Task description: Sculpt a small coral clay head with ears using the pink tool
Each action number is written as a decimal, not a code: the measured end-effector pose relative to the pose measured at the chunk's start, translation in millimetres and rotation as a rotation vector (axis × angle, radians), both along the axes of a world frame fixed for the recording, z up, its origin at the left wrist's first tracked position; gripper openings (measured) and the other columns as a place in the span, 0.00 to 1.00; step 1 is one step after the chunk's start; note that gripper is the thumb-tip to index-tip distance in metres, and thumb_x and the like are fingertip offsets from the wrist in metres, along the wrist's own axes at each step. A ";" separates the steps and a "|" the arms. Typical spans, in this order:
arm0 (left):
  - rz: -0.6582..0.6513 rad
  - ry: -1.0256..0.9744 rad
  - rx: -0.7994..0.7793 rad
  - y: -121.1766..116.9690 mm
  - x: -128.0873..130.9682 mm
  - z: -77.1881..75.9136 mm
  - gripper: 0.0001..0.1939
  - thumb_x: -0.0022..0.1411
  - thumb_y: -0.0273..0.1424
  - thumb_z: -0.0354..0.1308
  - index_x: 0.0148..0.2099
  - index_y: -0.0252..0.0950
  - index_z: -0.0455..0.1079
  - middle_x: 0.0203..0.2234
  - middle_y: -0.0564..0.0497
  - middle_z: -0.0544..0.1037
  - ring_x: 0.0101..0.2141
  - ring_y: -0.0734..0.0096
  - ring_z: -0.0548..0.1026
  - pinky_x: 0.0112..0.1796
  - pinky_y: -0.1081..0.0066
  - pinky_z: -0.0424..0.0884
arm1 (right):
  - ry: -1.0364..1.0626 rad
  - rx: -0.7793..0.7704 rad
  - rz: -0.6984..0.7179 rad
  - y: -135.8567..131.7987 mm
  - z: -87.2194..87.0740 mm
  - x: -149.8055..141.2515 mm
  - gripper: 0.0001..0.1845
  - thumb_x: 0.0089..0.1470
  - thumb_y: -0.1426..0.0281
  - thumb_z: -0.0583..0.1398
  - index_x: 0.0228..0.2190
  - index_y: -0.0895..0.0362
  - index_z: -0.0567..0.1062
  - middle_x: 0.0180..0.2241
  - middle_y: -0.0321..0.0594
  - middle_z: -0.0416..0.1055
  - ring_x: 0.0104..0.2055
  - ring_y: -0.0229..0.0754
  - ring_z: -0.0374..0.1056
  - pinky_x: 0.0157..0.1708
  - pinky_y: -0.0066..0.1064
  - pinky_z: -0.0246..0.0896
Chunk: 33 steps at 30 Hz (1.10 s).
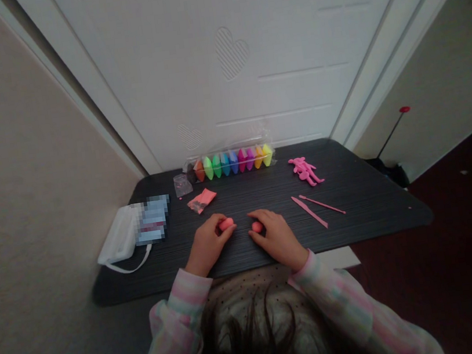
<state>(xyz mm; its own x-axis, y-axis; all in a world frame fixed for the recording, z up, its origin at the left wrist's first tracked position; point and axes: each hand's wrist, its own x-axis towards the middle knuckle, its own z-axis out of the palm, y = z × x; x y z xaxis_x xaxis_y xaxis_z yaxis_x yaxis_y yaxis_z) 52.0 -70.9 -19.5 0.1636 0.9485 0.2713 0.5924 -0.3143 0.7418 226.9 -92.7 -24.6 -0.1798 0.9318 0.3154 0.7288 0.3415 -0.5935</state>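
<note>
My left hand (210,240) holds a rounded lump of coral-pink modelling clay (226,224) between thumb and fingers, just above the dark table. A smaller ball of the same clay (258,227) sits in my right hand (276,236), between the thumb and curled fingers. The two lumps are apart, with a narrow gap between my hands. Beyond my left hand lies a coral-pink clay packet (202,201). A flat pink modelling knife (310,212) and a thin pink stick tool (322,204) lie to the right of my right hand.
A clear tray of colourful clay packets (234,163) stands at the table's back, with a small clear bag (183,185) beside it. A pink figure (305,171) lies back right. A white device (121,234) with a cable and a blurred-out blue item (153,219) occupy the left.
</note>
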 end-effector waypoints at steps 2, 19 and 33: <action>-0.006 0.012 0.019 -0.1 1.0 -0.7 0.10 0.48 0.37 0.56 0.34 0.39 0.67 0.28 0.51 0.72 0.28 0.68 0.69 0.33 0.71 0.62 | 0.003 -0.002 0.003 0.1 -0.6 -0.8 0.19 0.43 0.70 0.58 0.41 0.56 0.66 0.42 0.42 0.67 0.45 0.45 0.60 0.44 0.39 0.53; 0.206 0.430 0.239 9.3 -9.7 -10.1 0.10 0.53 0.29 0.49 0.37 0.32 0.65 0.33 0.43 0.71 0.38 0.58 0.66 0.41 0.61 0.61 | -0.278 0.179 0.251 38.7 16.6 -31.5 0.20 0.53 0.62 0.48 0.46 0.57 0.63 0.52 0.47 0.59 0.56 0.48 0.49 0.53 0.48 0.38; 0.247 -0.408 0.010 -6.5 16.3 13.4 0.23 0.56 0.41 0.44 0.51 0.35 0.60 0.48 0.43 0.65 0.50 0.60 0.59 0.50 0.58 0.52 | -0.034 0.155 0.240 20.1 20.5 -2.7 0.21 0.53 0.75 0.45 0.50 0.60 0.58 0.52 0.48 0.58 0.55 0.39 0.52 0.53 0.38 0.50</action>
